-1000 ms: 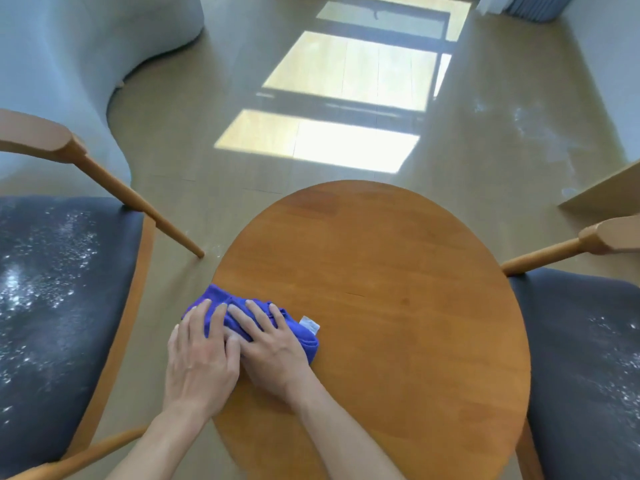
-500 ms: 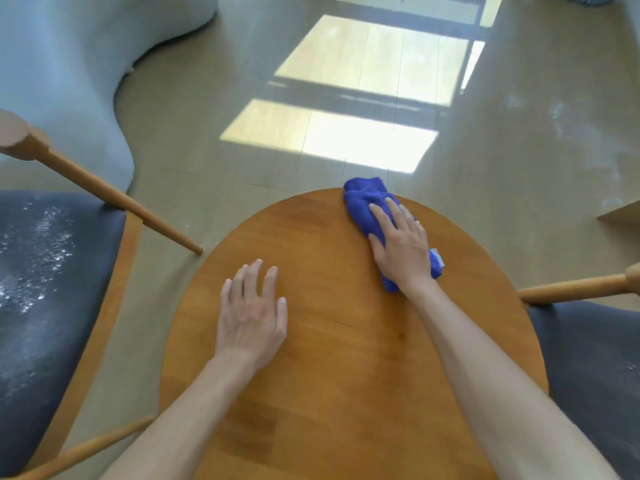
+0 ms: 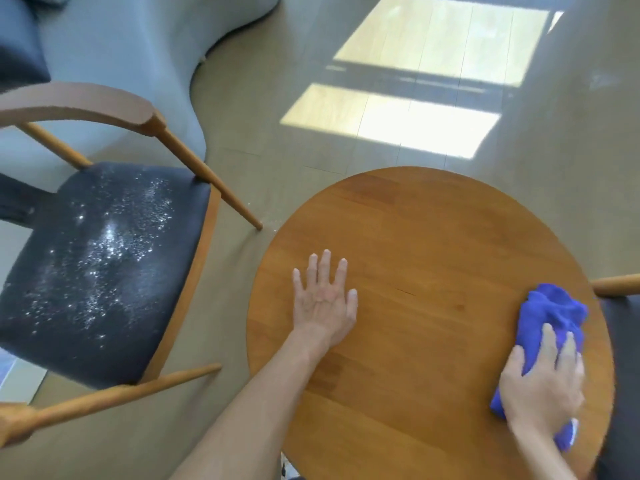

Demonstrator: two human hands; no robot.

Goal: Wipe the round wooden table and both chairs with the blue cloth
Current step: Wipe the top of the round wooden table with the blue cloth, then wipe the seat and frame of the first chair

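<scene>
Head view: round wooden worktop [image 3: 433, 237] sits centre-right. Left hand [image 3: 323, 299] lies flat on it, palm down, fingers straight and spread, holding nothing. Right hand [image 3: 542, 382] presses the blue cloth [image 3: 550, 313] against the worktop's right edge, fingers laid over the bunched fabric; edges blurred, so whether they curl round it I cannot tell. Left chair [image 3: 104, 265] stands just beside the worktop, dark seat speckled with white dust. Right chair [image 3: 620, 299] only partly in frame: an armrest and a sliver of dark seat past the cloth. Sunlit patches on the floor [image 3: 277, 150] beyond.
</scene>
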